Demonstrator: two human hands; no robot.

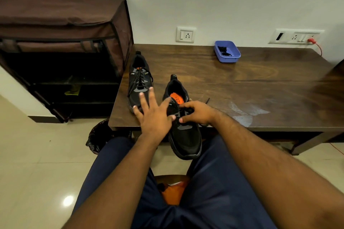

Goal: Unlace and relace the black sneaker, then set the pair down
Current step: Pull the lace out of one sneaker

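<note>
- Head view puts the near sneaker [183, 128] at the table [260, 83] front edge, toe hanging off toward me, heel pointing to 12 o'clock and the orange insole showing in its mouth.
- Its mate [140, 82] stands at about 10 o'clock from it, just beside it, fully on the table and laced, with loose ends trailing down its side.
- My right hand [197, 112] sits on the near sneaker's lace area, fingers curled, thumb and forefinger seemingly pinching the lace [188, 112]. A free lace tip [207, 100] pokes out at 1 o'clock of that hand.
- My left hand [155, 112] is spread with straight fingers, holding nothing. It is over the gap between the two shoes, its thumb side against the near sneaker's collar. Whether the fingertips touch the mate I cannot tell.
- I judge both shoes light, with a soft mesh upper that will dent and a stiffer sole and heel. For carrying, the heel collar or the sole sides look the best places to take hold.
- The lace is thin, limp and black on black, so I would grip it near the tip.
- With the toe overhanging, a hard pull toward me could tip the shoe off the edge, so I would steady it with the left hand.
- A blue tray [227, 51] at 1 o'clock, well apart, holds something dark.
</note>
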